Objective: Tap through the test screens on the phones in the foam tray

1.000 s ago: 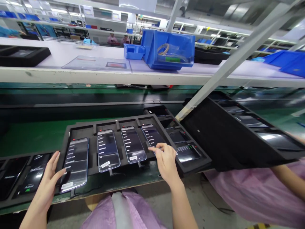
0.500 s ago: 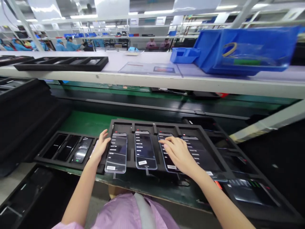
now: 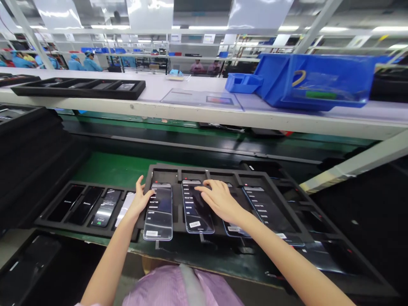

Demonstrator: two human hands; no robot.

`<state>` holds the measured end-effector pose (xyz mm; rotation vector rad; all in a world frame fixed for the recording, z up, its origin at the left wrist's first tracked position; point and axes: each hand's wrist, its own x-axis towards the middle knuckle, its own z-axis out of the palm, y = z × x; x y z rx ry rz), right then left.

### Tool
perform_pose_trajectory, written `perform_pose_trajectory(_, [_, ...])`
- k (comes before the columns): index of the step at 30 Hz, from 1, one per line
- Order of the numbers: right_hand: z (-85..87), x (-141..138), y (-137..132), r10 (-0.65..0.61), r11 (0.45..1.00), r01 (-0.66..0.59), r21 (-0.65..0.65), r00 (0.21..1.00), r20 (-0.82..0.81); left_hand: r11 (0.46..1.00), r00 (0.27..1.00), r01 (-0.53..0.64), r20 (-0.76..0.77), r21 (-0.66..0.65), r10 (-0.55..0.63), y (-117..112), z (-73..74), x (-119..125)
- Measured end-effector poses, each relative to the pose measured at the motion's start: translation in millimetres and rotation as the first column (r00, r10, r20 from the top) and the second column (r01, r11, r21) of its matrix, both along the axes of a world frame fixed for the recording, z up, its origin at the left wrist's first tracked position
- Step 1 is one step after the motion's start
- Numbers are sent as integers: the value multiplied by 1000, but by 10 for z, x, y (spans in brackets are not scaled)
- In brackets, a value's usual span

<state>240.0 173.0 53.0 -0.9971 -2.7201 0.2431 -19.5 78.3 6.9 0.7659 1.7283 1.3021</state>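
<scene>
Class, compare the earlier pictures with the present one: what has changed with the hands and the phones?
The right hand has moved leftward along the row, from the rightmost phone in the black tray to the second phone from the left; touch is hard to tell. Nothing was visibly picked up or put down. The left hand stays by the leftmost phone, and the four phones keep their places.

The upper-body garment is light purple, with creased fabric. A grey strip runs down its front. The left hand, right hand and both forearms are bare.
</scene>
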Motion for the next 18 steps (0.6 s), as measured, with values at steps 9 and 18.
perform_pose_trajectory(9, [48, 237, 253, -178, 983, 177, -42, 984, -5, 998, 998, -65, 6, -3, 65, 7, -74, -37])
perform_pose_trajectory(18, [-7, 629, 336, -346, 928, 334, -163, 937, -50, 993, 990, -118, -75, -8, 117, 66, -236, -117])
